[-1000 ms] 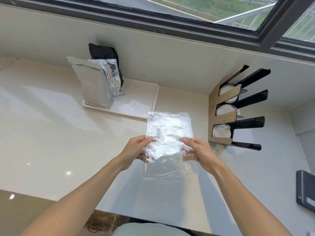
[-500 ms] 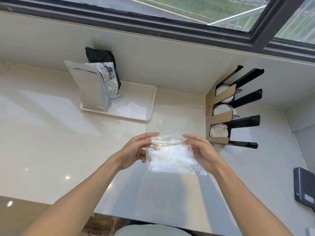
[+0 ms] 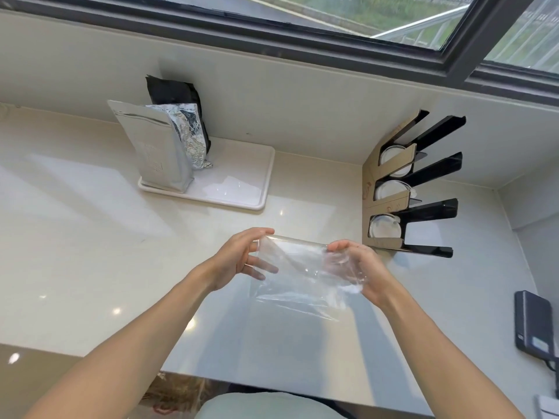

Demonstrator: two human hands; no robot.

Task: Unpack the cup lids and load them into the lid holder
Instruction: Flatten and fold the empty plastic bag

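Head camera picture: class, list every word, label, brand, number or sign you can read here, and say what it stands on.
No text here reads clearly.
Brown cardboard front of the black lid holder: faint reddish print, too blurred to read.
Tall silver foil pouch: faint marks low on its front, illegible.
Dark flat device: pale label near its lower end, too small to read.
Clear plastic bag: no print visible.

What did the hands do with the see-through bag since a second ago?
The clear plastic bag was held up flat; its top edge has been folded down toward the person, so it now hangs lower and shorter. The left hand and right hand kept hold of it throughout. The lid holder, foil pouches and white tray stayed put.
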